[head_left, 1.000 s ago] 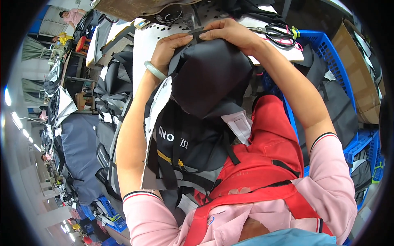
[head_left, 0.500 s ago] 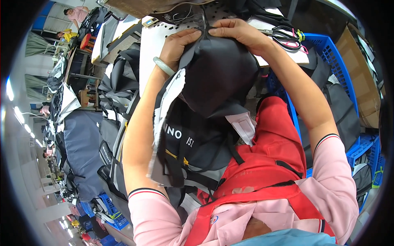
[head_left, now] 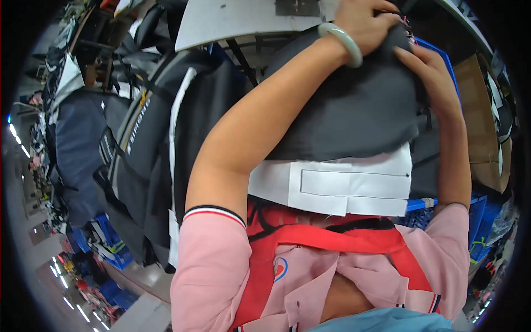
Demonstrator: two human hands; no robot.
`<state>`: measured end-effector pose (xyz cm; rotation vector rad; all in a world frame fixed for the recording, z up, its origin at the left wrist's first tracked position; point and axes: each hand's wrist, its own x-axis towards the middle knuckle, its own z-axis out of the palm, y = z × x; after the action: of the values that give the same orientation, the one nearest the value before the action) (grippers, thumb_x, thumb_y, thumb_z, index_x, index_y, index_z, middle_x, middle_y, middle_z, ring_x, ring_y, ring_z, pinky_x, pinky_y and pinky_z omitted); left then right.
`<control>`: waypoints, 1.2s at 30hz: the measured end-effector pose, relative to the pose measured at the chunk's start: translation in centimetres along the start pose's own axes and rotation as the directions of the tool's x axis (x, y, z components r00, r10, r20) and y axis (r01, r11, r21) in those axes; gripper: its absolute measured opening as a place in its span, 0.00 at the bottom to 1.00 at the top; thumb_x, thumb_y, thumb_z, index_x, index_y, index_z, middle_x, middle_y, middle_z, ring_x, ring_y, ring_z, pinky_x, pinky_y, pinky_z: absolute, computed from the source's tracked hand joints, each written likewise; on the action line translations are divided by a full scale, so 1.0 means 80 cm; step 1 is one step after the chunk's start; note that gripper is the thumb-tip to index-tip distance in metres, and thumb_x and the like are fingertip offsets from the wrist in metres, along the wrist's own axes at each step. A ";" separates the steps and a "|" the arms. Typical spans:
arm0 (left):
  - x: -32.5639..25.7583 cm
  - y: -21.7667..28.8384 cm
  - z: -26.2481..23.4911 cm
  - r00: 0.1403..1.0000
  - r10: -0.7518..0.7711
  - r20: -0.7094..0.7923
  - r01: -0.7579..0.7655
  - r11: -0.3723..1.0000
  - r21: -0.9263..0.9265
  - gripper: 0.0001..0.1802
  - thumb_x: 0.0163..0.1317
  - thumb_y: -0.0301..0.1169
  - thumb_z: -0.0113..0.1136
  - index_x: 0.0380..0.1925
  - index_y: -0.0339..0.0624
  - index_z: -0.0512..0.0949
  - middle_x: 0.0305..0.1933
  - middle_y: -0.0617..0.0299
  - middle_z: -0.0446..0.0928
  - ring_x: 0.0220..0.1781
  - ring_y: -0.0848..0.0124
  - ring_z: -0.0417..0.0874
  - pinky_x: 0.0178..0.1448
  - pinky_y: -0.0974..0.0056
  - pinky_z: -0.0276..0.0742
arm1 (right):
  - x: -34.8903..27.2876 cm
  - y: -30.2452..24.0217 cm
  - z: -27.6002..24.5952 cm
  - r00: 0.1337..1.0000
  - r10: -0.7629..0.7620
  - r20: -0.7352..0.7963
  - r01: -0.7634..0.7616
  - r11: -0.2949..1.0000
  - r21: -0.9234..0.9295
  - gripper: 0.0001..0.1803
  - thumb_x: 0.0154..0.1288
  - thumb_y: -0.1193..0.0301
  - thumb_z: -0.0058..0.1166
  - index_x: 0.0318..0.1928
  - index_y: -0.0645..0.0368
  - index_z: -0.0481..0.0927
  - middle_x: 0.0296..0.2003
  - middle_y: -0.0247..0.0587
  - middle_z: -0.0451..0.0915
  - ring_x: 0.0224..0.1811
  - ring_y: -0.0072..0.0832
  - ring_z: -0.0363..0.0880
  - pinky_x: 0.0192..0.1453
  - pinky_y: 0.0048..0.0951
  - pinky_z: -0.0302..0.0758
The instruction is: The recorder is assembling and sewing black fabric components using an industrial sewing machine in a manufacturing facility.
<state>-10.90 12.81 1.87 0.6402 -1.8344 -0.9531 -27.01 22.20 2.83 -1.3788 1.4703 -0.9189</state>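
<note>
A large black fabric bag piece [head_left: 348, 119] hangs between my arms, over my lap. Its lower edge shows a white backing [head_left: 354, 185] with dark lines forming a long rectangle. My left hand [head_left: 368, 25], with a pale bangle [head_left: 345, 44] on the wrist, reaches across to the upper right and is closed on the piece's top edge. Just below and right of it, my right hand [head_left: 434, 72] grips the same piece at its right upper edge, slightly blurred. The fabric hides part of the fingertips.
A white work table [head_left: 238, 22] lies ahead. On the left hang black and grey bags [head_left: 133, 138] and a dark panel with a white edge [head_left: 176, 127]. A blue crate [head_left: 442, 52] and a cardboard box [head_left: 478, 122] stand on the right.
Both hands have moved right, carrying the bag piece off the table's middle. The piece has been turned and spread, so its white backing now faces up near my lap.
</note>
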 end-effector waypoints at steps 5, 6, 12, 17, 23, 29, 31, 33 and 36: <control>-0.041 -0.015 -0.044 0.977 0.037 0.210 -0.069 0.986 0.150 0.19 0.61 0.33 0.61 0.52 0.38 0.78 0.49 0.46 0.81 0.49 0.58 0.82 0.55 0.61 0.76 | -0.121 0.060 -0.144 0.863 0.128 -0.489 -0.077 0.989 0.124 0.18 0.69 0.66 0.54 0.53 0.65 0.79 0.47 0.33 0.80 0.52 0.19 0.75 0.59 0.21 0.67; -0.053 -0.024 -0.065 0.905 -0.299 0.301 0.295 0.954 0.060 0.19 0.63 0.35 0.60 0.53 0.42 0.78 0.52 0.48 0.80 0.53 0.59 0.81 0.58 0.60 0.74 | -0.146 0.093 -0.213 0.835 0.103 -0.540 -0.069 0.994 0.082 0.18 0.70 0.66 0.54 0.53 0.65 0.79 0.48 0.34 0.79 0.53 0.21 0.75 0.61 0.23 0.66; -0.209 -0.150 -0.097 0.805 -0.476 0.354 0.219 0.793 0.568 0.19 0.63 0.36 0.59 0.50 0.36 0.80 0.47 0.52 0.83 0.47 0.64 0.84 0.53 0.63 0.78 | -0.270 0.313 -0.444 0.733 0.551 -0.400 -0.566 0.819 0.090 0.12 0.70 0.59 0.55 0.39 0.54 0.78 0.34 0.28 0.74 0.37 0.18 0.71 0.47 0.22 0.71; -0.270 -0.176 -0.032 0.691 -0.658 0.298 0.546 0.746 0.381 0.27 0.63 0.47 0.58 0.53 0.35 0.78 0.52 0.45 0.80 0.53 0.55 0.81 0.57 0.59 0.75 | -0.279 0.437 -0.409 0.621 0.551 -0.558 -0.655 0.755 0.017 0.14 0.69 0.56 0.56 0.29 0.47 0.73 0.26 0.25 0.66 0.27 0.17 0.64 0.35 0.22 0.70; -0.246 -0.197 0.066 0.570 -0.787 0.238 0.822 0.552 -0.143 0.35 0.57 0.42 0.69 0.59 0.30 0.72 0.52 0.50 0.80 0.51 0.66 0.81 0.52 0.64 0.78 | -0.240 0.440 -0.385 0.644 -0.022 -0.764 -0.759 0.108 -0.643 0.27 0.62 0.58 0.59 0.54 0.65 0.76 0.42 0.55 0.82 0.45 0.45 0.82 0.51 0.40 0.77; -0.312 -0.130 0.102 0.582 -0.644 0.496 0.771 0.631 -0.086 0.18 0.57 0.23 0.66 0.49 0.32 0.77 0.44 0.57 0.82 0.41 0.72 0.82 0.49 0.66 0.79 | -0.051 0.279 -0.146 0.884 -0.279 -0.375 -0.090 0.687 -0.721 0.21 0.68 0.64 0.52 0.58 0.57 0.77 0.55 0.50 0.78 0.60 0.42 0.74 0.64 0.36 0.68; -0.330 -0.097 0.110 0.626 -0.572 0.529 0.736 0.659 -0.158 0.17 0.58 0.23 0.64 0.49 0.32 0.77 0.44 0.57 0.82 0.43 0.72 0.81 0.51 0.65 0.78 | -0.002 0.235 -0.080 0.930 -0.300 -0.214 0.079 0.729 -0.680 0.21 0.72 0.62 0.48 0.61 0.56 0.75 0.57 0.48 0.77 0.60 0.37 0.75 0.63 0.32 0.68; -0.321 -0.084 0.102 0.594 -0.598 0.538 0.746 0.660 -0.089 0.16 0.60 0.23 0.62 0.49 0.31 0.76 0.44 0.57 0.82 0.44 0.72 0.81 0.53 0.65 0.77 | 0.033 0.214 -0.028 0.979 -0.188 -0.080 0.111 0.818 -0.564 0.22 0.72 0.58 0.49 0.59 0.58 0.76 0.53 0.48 0.79 0.59 0.37 0.76 0.63 0.30 0.68; -0.311 -0.073 0.093 0.613 -0.600 0.514 0.750 0.648 -0.137 0.17 0.58 0.24 0.63 0.47 0.29 0.76 0.44 0.50 0.83 0.46 0.65 0.83 0.55 0.62 0.75 | 0.060 0.218 0.014 0.983 -0.166 0.075 0.169 0.679 -0.714 0.25 0.70 0.51 0.47 0.54 0.56 0.80 0.48 0.53 0.81 0.54 0.50 0.77 0.58 0.40 0.72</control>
<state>-6.98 30.86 -17.28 1.0120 -1.7101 -2.0363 -31.60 19.28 -14.47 -2.1135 1.8202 -0.4241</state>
